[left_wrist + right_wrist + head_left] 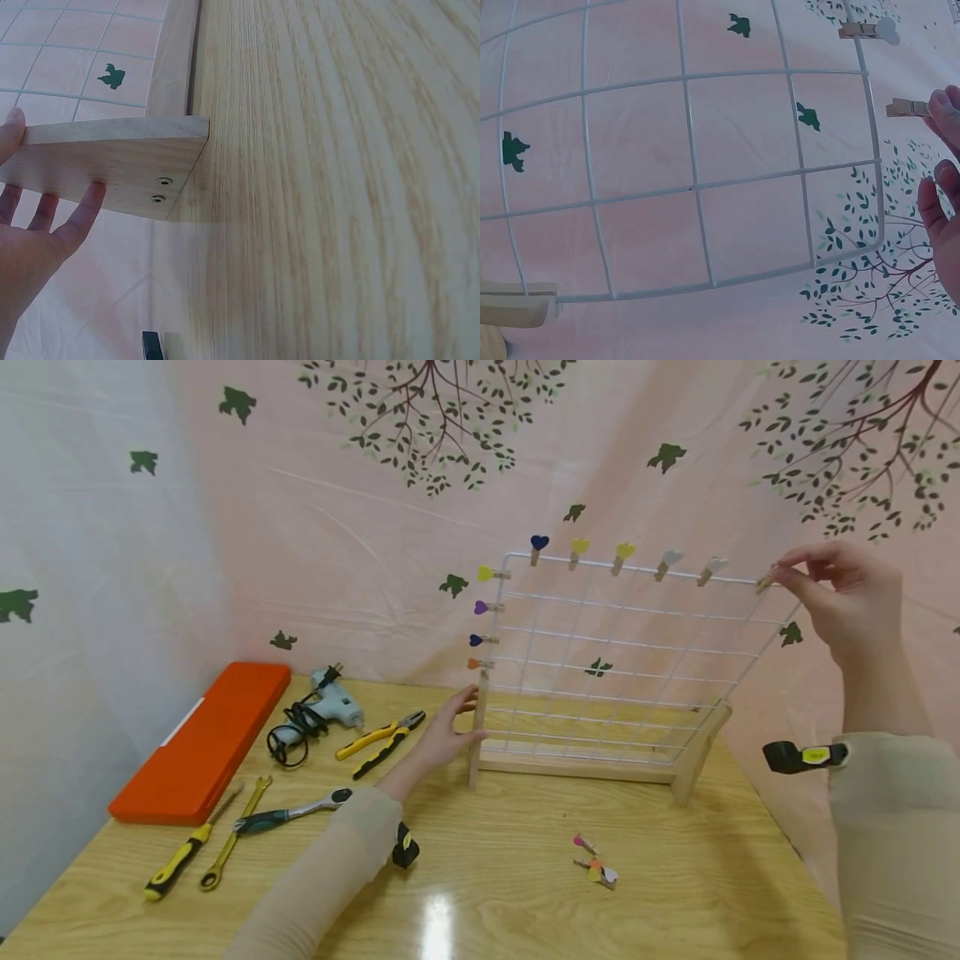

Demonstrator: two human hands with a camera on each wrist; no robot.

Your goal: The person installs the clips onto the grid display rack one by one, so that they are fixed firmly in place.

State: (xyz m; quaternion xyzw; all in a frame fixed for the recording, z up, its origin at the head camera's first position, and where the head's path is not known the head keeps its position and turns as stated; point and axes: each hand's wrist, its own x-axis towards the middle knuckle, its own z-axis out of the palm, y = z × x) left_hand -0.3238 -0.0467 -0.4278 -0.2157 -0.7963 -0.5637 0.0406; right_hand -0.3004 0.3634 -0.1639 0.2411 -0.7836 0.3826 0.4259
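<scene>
A white wire grid rack (633, 650) stands in a wooden base with angled side legs. My left hand (441, 737) grips the left wooden leg (112, 169), its thumb on one side and fingers on the other. Up at the grid's top right corner, my right hand (851, 602) pinches a small wooden clothespin (907, 108); its tip is just short of the wire in the right wrist view. Heart clothespins line the top wire, among them a navy one (539, 543) and a white one (716, 566). More, such as a purple one (482, 607), run down the left side.
Several loose heart clothespins (600, 872) lie on the table (487, 902) before the rack. To the left are an orange case (206, 743), a glue gun (330, 706), pliers (386, 743), a ratchet (288, 816), a wrench (236, 835) and a screwdriver (180, 864).
</scene>
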